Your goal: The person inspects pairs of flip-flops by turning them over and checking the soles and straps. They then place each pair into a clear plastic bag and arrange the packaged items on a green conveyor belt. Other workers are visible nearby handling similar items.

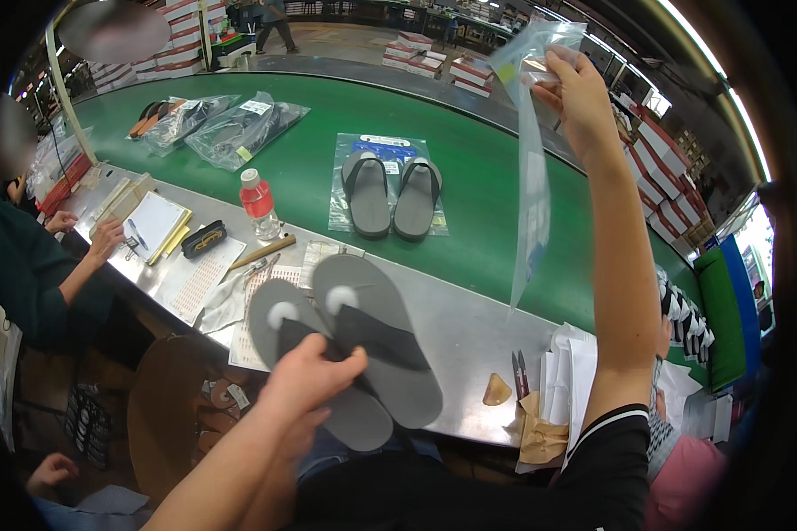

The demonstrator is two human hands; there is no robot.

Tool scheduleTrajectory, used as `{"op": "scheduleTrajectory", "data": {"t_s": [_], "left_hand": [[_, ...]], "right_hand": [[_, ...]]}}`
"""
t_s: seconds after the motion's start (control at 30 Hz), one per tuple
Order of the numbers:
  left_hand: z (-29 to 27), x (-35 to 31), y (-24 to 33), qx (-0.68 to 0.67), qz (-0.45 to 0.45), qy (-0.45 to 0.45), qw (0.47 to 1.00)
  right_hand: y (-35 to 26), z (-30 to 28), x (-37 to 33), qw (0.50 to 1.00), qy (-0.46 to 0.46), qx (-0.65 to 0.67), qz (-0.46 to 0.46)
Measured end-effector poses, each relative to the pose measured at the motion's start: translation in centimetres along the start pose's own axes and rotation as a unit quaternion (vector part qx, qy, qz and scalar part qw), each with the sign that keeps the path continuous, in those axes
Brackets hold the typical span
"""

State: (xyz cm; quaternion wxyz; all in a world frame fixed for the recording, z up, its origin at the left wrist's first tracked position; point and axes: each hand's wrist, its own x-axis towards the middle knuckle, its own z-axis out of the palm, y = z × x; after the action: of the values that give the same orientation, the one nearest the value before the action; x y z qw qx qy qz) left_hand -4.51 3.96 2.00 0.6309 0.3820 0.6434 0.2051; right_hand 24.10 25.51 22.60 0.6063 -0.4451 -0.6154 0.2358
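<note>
My left hand [305,380] is closed around a pair of grey flip-flops [359,281] with dark straps. It grips them by the straps, above the near edge of the metal worktop [459,350]. White round padding sits under each strap. Raised high at the right, my right hand [576,93] pinches the upper end of a clear plastic bag [531,186], which hangs down long and narrow over the green belt [483,230]. Another pair of grey flip-flops [369,199] lies side by side on a clear bag on that belt.
Bagged footwear [248,128] lies farther left on the belt. A red-labelled bottle [259,205], a notepad [157,223], a dark case [205,239] and label sheets [205,279] line the worktop. Snips [520,376] and white papers [568,380] sit at right. A co-worker's hand [106,239] is at left.
</note>
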Motion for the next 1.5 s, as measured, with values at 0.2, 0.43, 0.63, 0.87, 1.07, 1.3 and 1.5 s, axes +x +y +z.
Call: {"op": "scheduleTrajectory", "data": {"t_s": [0.2, 0.43, 0.63, 0.87, 1.07, 1.3, 1.5], "left_hand": [[3.2, 5.5, -3.9, -0.043, 0.15, -0.057, 0.986], [3.8, 8.5, -11.1, -0.016, 0.335, 0.036, 0.941], [3.2, 9.1, -10.8, -0.198, 0.334, -0.073, 0.919], [3.2, 9.2, -11.2, -0.222, 0.328, -0.081, 0.915], [3.0, 9.7, -12.1, -0.122, 0.307, -0.02, 0.944], [3.1, 10.2, -13.0, -0.074, 0.338, 0.015, 0.938], [2.5, 9.7, -11.7, -0.047, 0.295, -0.001, 0.954]], "right_hand": [[2.0, 5.1, 6.2, 0.991, -0.103, 0.056, 0.071], [5.8, 16.6, 11.3, 0.977, 0.039, 0.209, -0.022], [18.0, 25.3, -2.0, 0.973, 0.067, 0.158, 0.155], [26.2, 26.9, -12.2, 0.916, -0.175, 0.089, 0.348], [23.5, 22.4, -11.8, 0.876, -0.413, -0.115, 0.22], [18.6, 19.2, -6.6, 0.809, -0.543, -0.135, 0.182], [25.8, 27.5, -2.6, 0.743, -0.431, -0.412, -0.306]]}}
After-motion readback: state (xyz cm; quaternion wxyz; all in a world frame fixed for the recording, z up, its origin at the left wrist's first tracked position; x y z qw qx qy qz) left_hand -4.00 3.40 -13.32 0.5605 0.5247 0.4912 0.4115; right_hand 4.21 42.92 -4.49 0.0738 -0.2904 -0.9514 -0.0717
